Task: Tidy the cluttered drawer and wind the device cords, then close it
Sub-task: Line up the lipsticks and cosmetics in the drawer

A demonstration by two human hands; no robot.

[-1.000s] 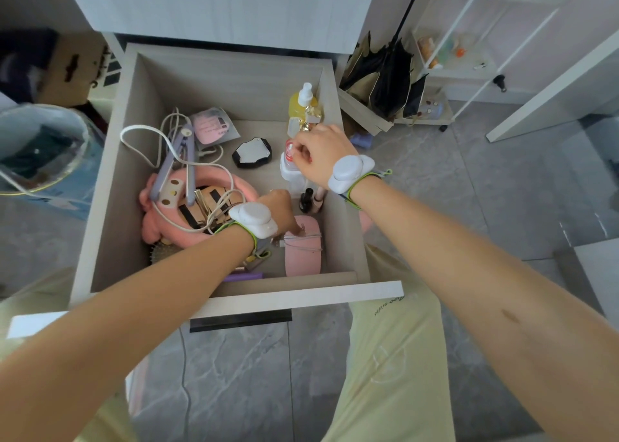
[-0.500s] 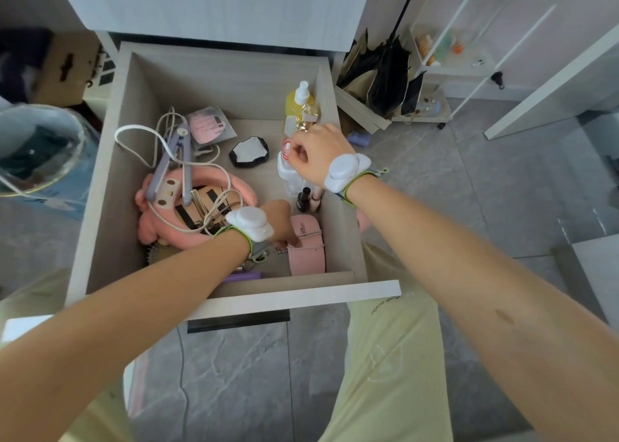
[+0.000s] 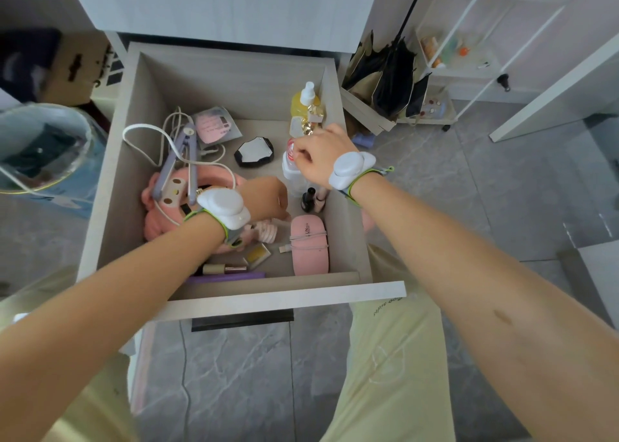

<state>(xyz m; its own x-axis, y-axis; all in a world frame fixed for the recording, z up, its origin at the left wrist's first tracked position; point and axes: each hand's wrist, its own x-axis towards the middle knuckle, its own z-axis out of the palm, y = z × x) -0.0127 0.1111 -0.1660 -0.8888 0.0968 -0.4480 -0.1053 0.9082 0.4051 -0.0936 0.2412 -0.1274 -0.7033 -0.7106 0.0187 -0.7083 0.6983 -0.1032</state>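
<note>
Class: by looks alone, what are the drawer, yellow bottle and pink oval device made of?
Drawer: likely laminated board, matte, faint woodgrain. Yellow bottle: seemingly clear plastic, glossy, liquid showing through. Pink oval device: probably moulded plastic, smooth with soft sheen.

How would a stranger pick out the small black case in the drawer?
Look in the middle of the open drawer. The black case lies between the pink packet and the clear bottle. Only it is flat, black and angular, with a shiny top.
</note>
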